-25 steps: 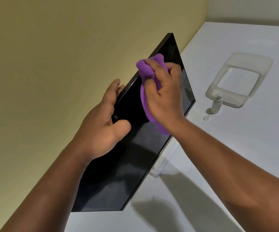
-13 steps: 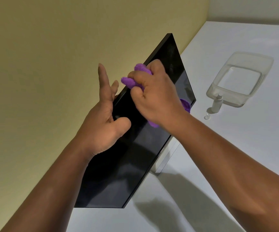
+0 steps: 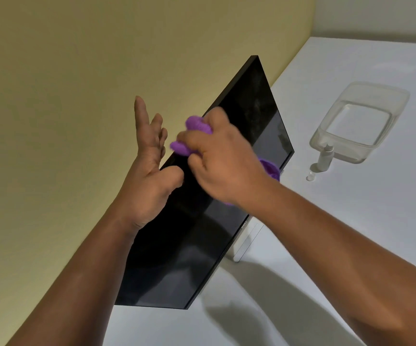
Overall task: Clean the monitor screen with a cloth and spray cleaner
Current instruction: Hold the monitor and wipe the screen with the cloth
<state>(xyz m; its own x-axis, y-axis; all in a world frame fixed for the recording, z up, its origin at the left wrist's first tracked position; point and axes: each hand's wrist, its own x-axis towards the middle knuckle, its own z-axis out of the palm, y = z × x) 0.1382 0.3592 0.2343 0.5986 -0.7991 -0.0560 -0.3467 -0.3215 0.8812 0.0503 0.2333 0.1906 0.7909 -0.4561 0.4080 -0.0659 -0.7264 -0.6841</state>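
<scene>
Cloth [image 3: 197, 126] and right hand [image 3: 224, 161] have slid along the monitor [image 3: 251, 116] since a second ago: then the purple wad sat near the monitor's far top corner, now it is bunched at the top edge about midway along, with a tail of it showing past the wrist near the monitor's lower edge. The right hand's fingers are curled tight round the cloth, pressing it to the glass. Meanwhile the left hand [image 3: 149, 176] has changed its hold; where its fingers lay folded over the monitor's top edge, they now stand straight and spread behind that edge, gripping nothing, only the thumb resting on the front of the glass. So the monitor seems steadied more loosely while the wipe comes toward the left hand. Faint smears show on the glass near the far corner, so the wiping looks unfinished. Beyond the monitor's lower edge stand the spray bottle [image 3: 325, 158], its small cap [image 3: 310, 176] beside it, and a clear tub [image 3: 386, 96].
</scene>
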